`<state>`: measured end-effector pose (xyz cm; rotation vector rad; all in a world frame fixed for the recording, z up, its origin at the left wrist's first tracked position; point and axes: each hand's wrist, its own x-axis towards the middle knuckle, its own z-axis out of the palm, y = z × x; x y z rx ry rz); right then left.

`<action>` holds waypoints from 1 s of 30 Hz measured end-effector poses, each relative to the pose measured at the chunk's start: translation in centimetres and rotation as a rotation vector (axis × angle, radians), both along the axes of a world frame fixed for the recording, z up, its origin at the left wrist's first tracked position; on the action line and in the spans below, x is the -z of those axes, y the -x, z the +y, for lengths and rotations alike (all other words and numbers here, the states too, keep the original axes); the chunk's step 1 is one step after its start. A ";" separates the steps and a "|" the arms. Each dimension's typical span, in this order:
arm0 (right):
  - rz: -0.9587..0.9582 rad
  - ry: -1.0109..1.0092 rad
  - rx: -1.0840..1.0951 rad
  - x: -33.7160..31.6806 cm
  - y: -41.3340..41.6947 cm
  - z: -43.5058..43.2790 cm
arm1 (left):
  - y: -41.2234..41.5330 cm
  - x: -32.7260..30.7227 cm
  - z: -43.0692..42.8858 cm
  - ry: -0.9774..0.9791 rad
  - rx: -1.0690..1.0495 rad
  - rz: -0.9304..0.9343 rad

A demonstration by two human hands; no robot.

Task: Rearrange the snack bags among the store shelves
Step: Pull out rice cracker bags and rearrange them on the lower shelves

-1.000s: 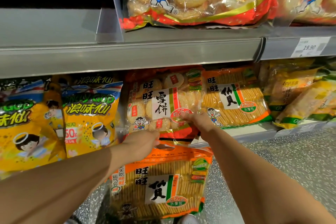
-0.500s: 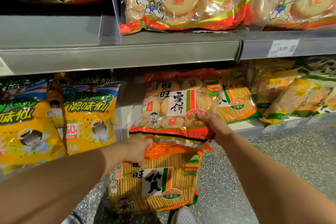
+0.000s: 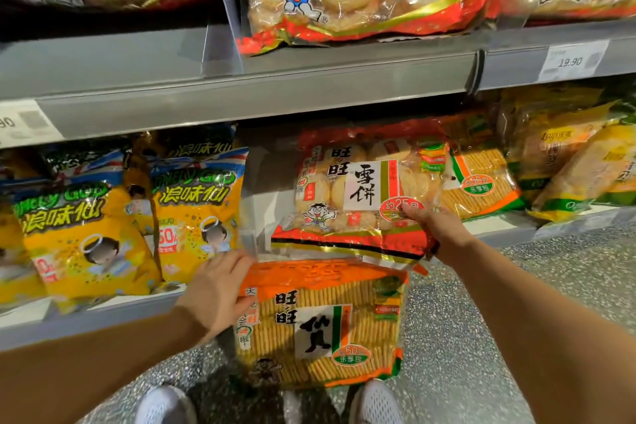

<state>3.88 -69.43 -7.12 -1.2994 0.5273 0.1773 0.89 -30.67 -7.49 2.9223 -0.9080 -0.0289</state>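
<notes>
At the bottom shelf (image 3: 499,234), each hand holds one snack bag.

The right hand (image 3: 437,227) pinches the low right corner of the red bag (image 3: 358,189), with the thumb on the front. It holds the bag up at the gap between the yellow bags (image 3: 89,237) and the shelved orange bag (image 3: 481,182). I cannot tell if the red bag sits on the shelf yet. The left hand (image 3: 220,289) grips the top left corner of the hanging orange bag (image 3: 320,327), which dangles below the shelf edge, over the floor (image 3: 481,320) and the shoes (image 3: 375,403). Both bags look light and puffy, with shiny, slippery wrap that crinkles. The crackers inside would likely snap if squeezed. So I think the flat sealed edges and corners are the best places to hold, not the soft middle.
</notes>
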 end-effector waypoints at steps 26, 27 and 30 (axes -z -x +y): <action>0.087 0.122 -0.144 -0.2 0.1 4.7 | 3.6 9.3 0.1 0.554 -0.871 0.872; 0.093 0.130 -0.139 -0.4 0.1 4.7 | 3.8 9.4 -0.1 0.577 -0.872 0.863; 0.099 0.152 -0.115 -1.0 0.1 4.8 | 4.7 9.0 -0.7 0.666 -0.847 0.846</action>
